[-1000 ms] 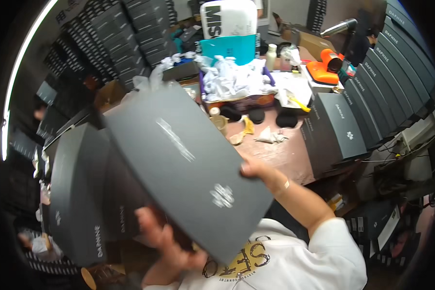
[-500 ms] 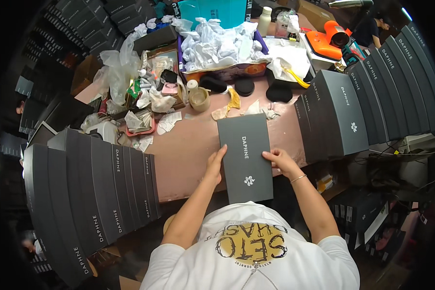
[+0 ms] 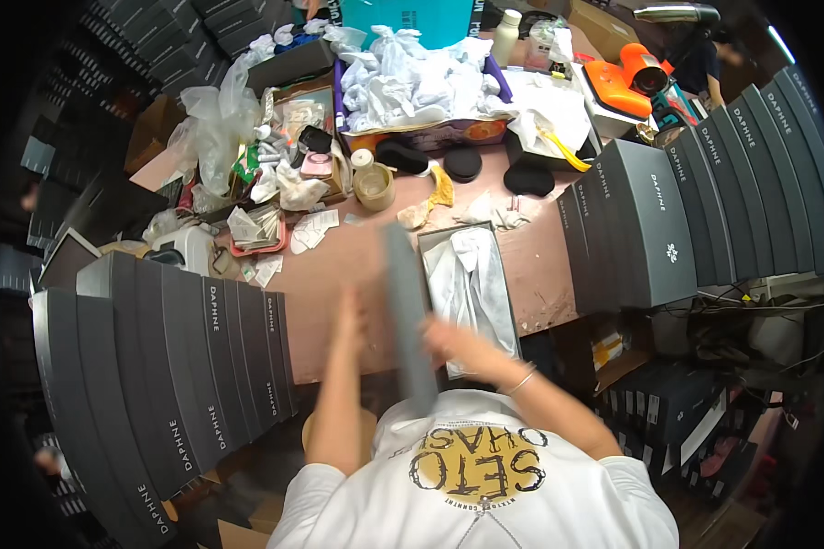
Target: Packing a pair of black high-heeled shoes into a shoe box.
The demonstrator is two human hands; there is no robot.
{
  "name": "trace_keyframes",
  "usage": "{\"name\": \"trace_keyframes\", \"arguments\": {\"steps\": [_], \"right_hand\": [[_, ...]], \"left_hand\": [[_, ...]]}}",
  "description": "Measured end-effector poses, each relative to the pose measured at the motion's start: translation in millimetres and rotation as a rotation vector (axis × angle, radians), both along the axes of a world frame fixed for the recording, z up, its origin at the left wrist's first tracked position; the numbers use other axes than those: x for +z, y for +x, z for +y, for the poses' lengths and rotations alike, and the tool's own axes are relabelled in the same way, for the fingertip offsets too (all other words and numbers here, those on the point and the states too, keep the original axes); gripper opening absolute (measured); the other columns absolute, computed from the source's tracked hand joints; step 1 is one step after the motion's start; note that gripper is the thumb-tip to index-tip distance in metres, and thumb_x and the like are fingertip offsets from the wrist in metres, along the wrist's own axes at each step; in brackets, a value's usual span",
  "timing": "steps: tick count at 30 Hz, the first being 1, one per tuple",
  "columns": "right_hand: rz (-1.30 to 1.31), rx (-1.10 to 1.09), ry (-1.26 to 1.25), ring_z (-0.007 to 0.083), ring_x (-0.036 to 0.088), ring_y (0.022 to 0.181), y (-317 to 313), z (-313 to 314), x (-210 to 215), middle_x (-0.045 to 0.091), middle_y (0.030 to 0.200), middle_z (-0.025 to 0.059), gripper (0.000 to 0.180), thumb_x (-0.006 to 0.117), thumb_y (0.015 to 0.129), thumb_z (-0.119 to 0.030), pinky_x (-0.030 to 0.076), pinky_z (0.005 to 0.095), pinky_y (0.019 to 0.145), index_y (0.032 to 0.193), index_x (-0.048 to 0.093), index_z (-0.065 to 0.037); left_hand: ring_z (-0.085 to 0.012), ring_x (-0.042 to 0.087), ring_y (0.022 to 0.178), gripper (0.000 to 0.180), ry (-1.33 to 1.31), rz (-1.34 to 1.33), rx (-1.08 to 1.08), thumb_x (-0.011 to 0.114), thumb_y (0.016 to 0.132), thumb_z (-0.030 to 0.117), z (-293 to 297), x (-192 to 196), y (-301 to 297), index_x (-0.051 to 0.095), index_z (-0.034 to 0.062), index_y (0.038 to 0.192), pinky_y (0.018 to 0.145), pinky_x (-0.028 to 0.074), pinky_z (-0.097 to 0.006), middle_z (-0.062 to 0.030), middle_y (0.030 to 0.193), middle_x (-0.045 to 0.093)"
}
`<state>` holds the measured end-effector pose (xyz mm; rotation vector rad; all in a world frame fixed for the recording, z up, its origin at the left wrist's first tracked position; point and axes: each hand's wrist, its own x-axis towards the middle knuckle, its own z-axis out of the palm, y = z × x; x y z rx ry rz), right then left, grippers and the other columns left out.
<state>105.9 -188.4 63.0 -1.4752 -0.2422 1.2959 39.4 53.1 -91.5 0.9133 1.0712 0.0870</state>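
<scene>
A grey box lid [image 3: 408,311] stands on its long edge above the brown table [image 3: 325,284], blurred by motion. My left hand [image 3: 349,313] is at its left face and my right hand [image 3: 447,341] grips its right side near the lower end. Just right of the lid lies the open grey box [image 3: 471,284], lined with white tissue paper that hides whatever is inside.
Rows of closed grey boxes stand at the left [image 3: 183,366] and at the right [image 3: 659,220]. Behind are a tape roll [image 3: 374,188], black round pads [image 3: 462,163], a purple tray of crumpled white paper [image 3: 412,87], plastic bags [image 3: 215,128] and an orange tool [image 3: 624,80].
The box, first held up in the air, was laid closed on the table. Now its lid is off and tipped up on edge to the left, baring white tissue.
</scene>
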Motion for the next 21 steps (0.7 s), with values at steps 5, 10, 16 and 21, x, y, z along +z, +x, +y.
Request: {"name": "trace_keyframes", "arguments": {"steps": [5, 10, 16, 21], "right_hand": [[-1.041, 0.137, -0.251, 0.0367, 0.055, 0.104, -6.0, -15.5, -20.8, 0.055, 0.113, 0.0213, 0.059, 0.074, 0.073, -0.021, 0.044, 0.0438, 0.086, 0.122, 0.049, 0.002], [-1.269, 0.224, -0.748, 0.0319, 0.053, 0.099, 49.4, -63.9, -86.5, 0.058, 0.105, 0.0135, 0.044, 0.073, 0.071, -0.03, 0.038, 0.0484, 0.082, 0.104, 0.06, -0.004], [-1.413, 0.123, -0.755, 0.031, 0.05, 0.11, 44.2, -56.5, -109.2, 0.061, 0.098, 0.0111, 0.032, 0.067, 0.075, -0.031, 0.025, 0.0633, 0.101, 0.093, 0.062, -0.005], [-1.245, -0.144, -0.453, 0.0315, 0.053, 0.104, 53.0, -61.4, -45.9, 0.059, 0.095, 0.0137, 0.021, 0.067, 0.075, -0.019, 0.034, 0.0535, 0.098, 0.086, 0.063, -0.002]], "left_hand": [[-0.0184, 0.058, 0.105, 0.036, 0.914, -0.116, -0.198, 0.056, 0.094, 0.026, 80.7, 66.4, -58.2, 0.058, -0.0006, 0.117, 0.091, 0.045, -0.031, -0.0111, 0.113, 0.062], [-0.0286, 0.059, 0.101, 0.019, 1.065, -0.657, -0.925, 0.054, 0.084, 0.01, -89.3, 79.5, 23.9, 0.064, 0.0013, 0.097, 0.097, 0.043, -0.041, -0.0139, 0.103, 0.063], [-0.0249, 0.051, 0.108, 0.015, 1.464, -0.579, -1.618, 0.06, 0.075, 0.018, -138.7, 29.5, 29.9, 0.062, 0.0042, 0.081, 0.109, 0.027, -0.05, -0.009, 0.089, 0.058], [-0.0282, 0.049, 0.113, 0.022, 1.319, -0.577, -1.617, 0.062, 0.075, 0.021, -129.7, 33.8, 32.5, 0.063, 0.0024, 0.087, 0.109, 0.025, -0.05, -0.0113, 0.098, 0.059]]}}
